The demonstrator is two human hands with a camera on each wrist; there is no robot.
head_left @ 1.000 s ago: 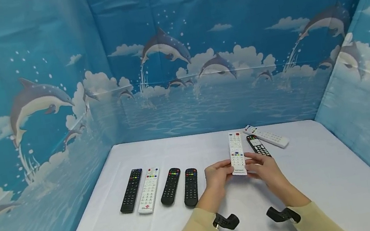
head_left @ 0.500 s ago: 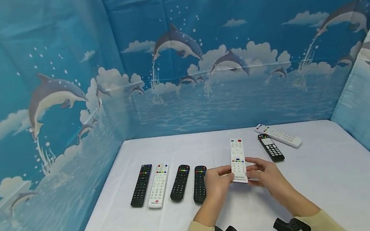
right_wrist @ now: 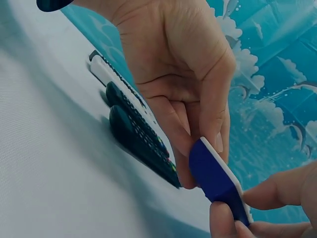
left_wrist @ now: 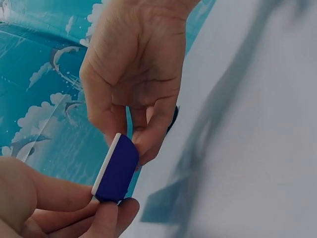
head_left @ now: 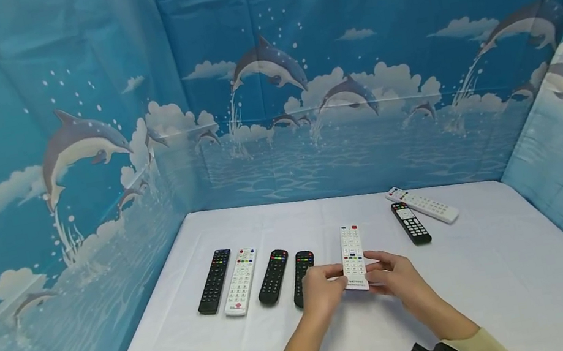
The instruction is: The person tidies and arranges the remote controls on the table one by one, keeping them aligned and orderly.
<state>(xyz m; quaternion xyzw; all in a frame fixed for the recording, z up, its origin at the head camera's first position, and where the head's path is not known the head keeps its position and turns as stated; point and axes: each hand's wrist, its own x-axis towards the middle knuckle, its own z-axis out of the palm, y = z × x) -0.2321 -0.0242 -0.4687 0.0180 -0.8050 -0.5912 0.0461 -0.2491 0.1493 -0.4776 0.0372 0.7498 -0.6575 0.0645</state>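
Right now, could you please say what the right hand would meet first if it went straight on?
Beyond the white remote control it holds, the right hand would probably meet the left hand; depth is unclear.

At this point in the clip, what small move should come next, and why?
Probably lower the white remote onto the table, just right of the nearest black remote, which ends a row of four. The left hand and right hand hold its near end from both sides, and the wrist views show its blue underside raised off the surface.
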